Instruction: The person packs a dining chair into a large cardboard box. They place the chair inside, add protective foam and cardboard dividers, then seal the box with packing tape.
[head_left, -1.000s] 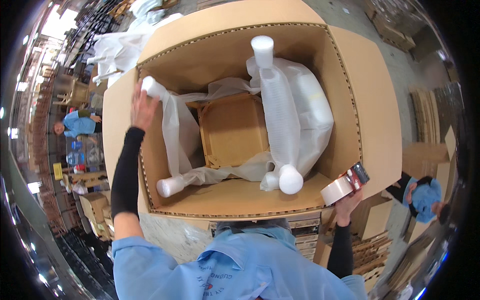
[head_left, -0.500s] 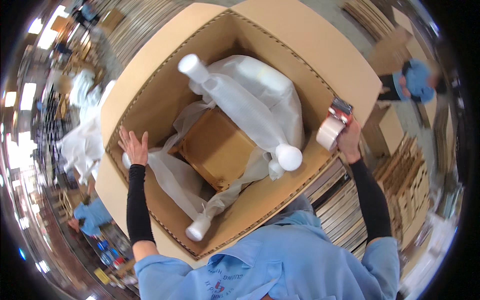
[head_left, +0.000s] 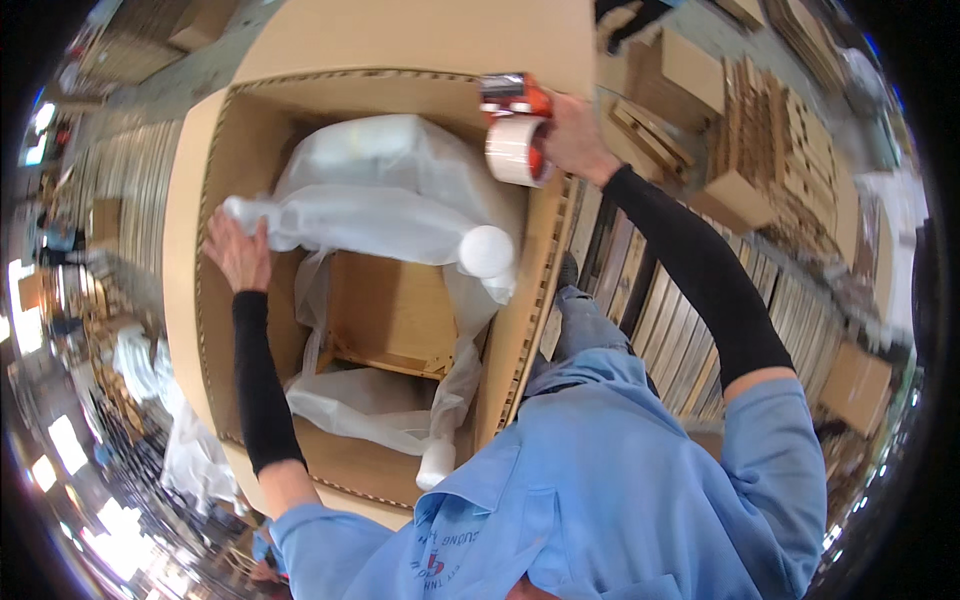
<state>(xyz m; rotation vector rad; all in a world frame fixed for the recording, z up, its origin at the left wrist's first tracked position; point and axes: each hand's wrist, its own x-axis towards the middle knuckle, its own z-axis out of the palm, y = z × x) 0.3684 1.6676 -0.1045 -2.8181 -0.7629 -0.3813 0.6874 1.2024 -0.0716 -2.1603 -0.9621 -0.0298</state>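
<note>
A big cardboard box point(head_left: 183, 300) stands in front of me with its top flaps spread. Inside lies a piece of furniture wrapped in white foam sheet point(head_left: 390, 215), with padded white ends point(head_left: 487, 251) and a bare brown wooden panel point(head_left: 390, 305) showing in its middle. My left hand point(head_left: 238, 252) rests at the box's left wall, fingers stretched, beside one padded end; whether it touches that end is unclear. An orange-red tape dispenser with a wide roll of tape point(head_left: 517, 150) is gripped in my right hand point(head_left: 578, 140), over the box's far right corner.
Slatted wooden boards point(head_left: 690, 330) lie to the right of the box. Beyond them stand stacks of cardboard pieces point(head_left: 790, 150) and a closed carton point(head_left: 680, 85). White foam sheeting point(head_left: 195, 455) hangs at the lower left. Someone's dark-clad legs point(head_left: 640, 18) show at the top.
My view has turned, so the box appears rotated. My right hand has moved with the tape dispenser to the far right corner. My left hand is now beside a different padded end.
</note>
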